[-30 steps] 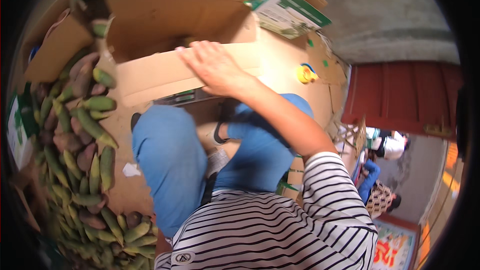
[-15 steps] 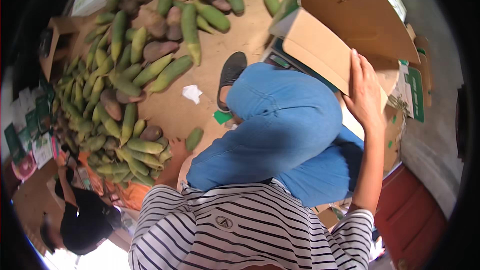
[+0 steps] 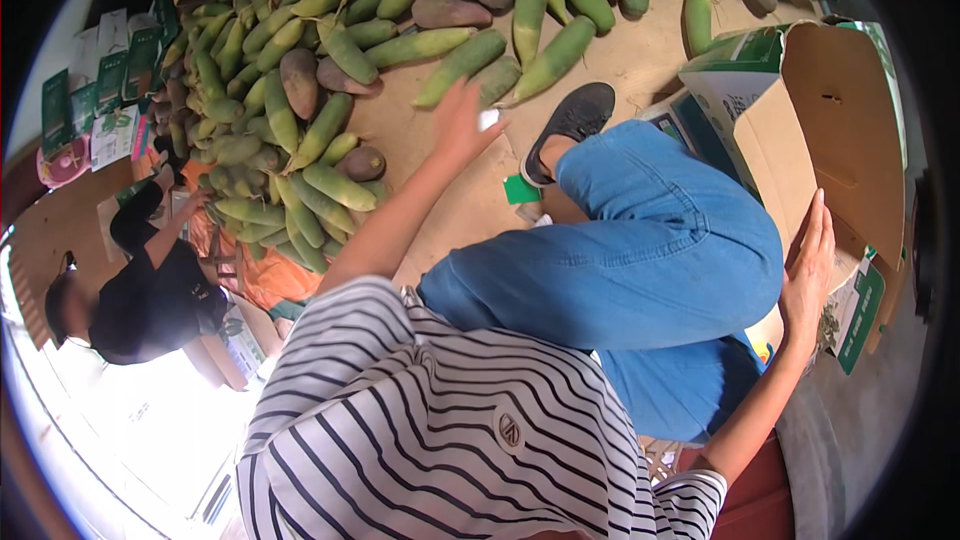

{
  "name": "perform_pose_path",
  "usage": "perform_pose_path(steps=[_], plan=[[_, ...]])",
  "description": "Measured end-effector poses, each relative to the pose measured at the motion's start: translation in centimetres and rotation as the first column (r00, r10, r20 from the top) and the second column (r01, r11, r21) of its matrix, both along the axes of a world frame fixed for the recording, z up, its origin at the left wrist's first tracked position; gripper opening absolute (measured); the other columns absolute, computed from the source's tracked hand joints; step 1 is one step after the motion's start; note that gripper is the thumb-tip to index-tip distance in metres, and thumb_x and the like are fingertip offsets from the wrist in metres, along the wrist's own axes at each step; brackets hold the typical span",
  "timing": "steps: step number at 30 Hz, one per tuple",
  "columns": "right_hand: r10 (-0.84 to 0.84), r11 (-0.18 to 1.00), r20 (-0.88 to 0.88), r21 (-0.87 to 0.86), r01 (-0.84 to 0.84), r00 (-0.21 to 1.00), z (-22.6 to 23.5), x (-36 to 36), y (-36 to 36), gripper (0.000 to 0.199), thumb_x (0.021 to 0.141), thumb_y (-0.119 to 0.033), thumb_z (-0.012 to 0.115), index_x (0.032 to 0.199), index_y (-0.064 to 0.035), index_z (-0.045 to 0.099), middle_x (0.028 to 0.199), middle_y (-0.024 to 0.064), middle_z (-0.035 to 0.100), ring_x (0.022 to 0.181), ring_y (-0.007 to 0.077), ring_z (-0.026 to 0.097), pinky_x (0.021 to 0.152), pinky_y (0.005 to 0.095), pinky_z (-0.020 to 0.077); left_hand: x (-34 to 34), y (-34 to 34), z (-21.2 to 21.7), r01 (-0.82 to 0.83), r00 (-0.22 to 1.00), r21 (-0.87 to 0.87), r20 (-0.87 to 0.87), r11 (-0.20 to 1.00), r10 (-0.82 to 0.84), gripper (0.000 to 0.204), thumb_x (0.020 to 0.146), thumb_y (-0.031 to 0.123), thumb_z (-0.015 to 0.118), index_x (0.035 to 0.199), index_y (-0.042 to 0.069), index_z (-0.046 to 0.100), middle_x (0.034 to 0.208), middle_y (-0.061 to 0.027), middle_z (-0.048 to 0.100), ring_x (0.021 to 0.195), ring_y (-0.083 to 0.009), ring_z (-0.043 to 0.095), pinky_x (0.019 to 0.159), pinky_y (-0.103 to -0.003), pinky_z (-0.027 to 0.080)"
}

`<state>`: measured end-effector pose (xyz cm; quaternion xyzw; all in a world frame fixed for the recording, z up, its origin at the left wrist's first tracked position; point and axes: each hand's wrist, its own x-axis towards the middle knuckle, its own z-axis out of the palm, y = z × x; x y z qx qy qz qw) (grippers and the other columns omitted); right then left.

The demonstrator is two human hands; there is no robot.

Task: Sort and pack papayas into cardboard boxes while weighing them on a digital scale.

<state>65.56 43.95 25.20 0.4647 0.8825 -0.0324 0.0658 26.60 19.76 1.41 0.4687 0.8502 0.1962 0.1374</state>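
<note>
My left hand (image 3: 462,128) reaches over the floor at the near edge of a pile of long green radishes (image 3: 462,68). Its thumb and fingers are apart, slightly blurred, and a scrap of white paper (image 3: 488,120) shows between them. I cannot make out whether it touches the paper or a radish. Out to the right, my right hand (image 3: 808,275) lies with straight fingers along the flap of an open cardboard box (image 3: 775,155), gripping nothing. Purplish-brown roots (image 3: 450,10) are mixed in among the green radishes.
My bent leg in blue trousers (image 3: 620,240) and dark shoe (image 3: 583,110) stand between pile and box. A green scrap (image 3: 520,190) lies by the shoe. Another person in black (image 3: 165,290) crouches at the left near orange sheeting (image 3: 265,275). Green-and-white packs (image 3: 110,80) line the left.
My left hand has moved forward from beside a single radish to the white paper scrap. My right hand remains on the box flap. The whole view has shifted.
</note>
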Motion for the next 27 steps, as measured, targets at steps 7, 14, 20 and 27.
perform_pose_path(steps=[7,14,20,27], plan=[[-0.001,1.0,-0.011,0.004,0.001,1.0,0.7,0.3,0.2,0.085,0.076,-0.019,0.071,0.148,-0.0117,0.026,0.142,0.0212,0.037,0.131,0.0365,0.038,0.108,0.0426,0.0324,-7.7,-20.3,1.9,-0.185,0.977,-0.727,-0.209,0.661,0.043,0.056,0.065,0.019,0.077,0.115,0.008,0.053,0.123,-0.0139,0.049,0.123,-0.033,0.042,0.095,-0.052,0.04],[0.04,0.999,0.026,0.022,-0.04,0.999,0.1,-0.1,0.7,0.087,0.076,-0.018,0.072,0.148,-0.0105,0.024,0.14,0.022,0.039,0.13,0.0373,0.039,0.107,0.0425,0.0326,-11.0,-22.9,-0.8,0.126,0.86,-0.918,-0.087,0.375,-0.503,0.062,0.068,0.019,0.077,0.123,0.01,0.048,0.134,-0.013,0.042,0.131,-0.0295,0.035,0.098,-0.053,0.037],[0.04,0.999,-0.034,0.024,-0.039,0.999,0.6,-0.1,0.1,0.092,0.068,-0.006,0.074,0.147,-0.008,0.026,0.138,0.0203,0.042,0.127,0.0369,0.04,0.106,0.0429,0.0339,-9.3,-14.9,2.4,0.024,0.998,-0.661,0.057,0.75,0.018,0.064,0.067,0.028,0.08,0.12,0.005,0.051,0.123,-0.0175,0.054,0.112,-0.0304,0.054,0.09,-0.044,0.046],[0.005,1.0,0.022,0.029,-0.006,1.0,0.4,-0.7,-0.2,0.1,0.063,-0.003,0.076,0.147,-0.0103,0.024,0.137,0.0197,0.042,0.126,0.0353,0.042,0.107,0.0419,0.035,3.2,12.2,19.2,0.039,0.88,0.812,0.249,0.583,-0.405,0.055,0.069,0.007,0.082,0.116,-0.001,0.055,0.106,-0.0098,0.064,0.094,-0.0175,0.064,0.079,-0.029,0.052]])
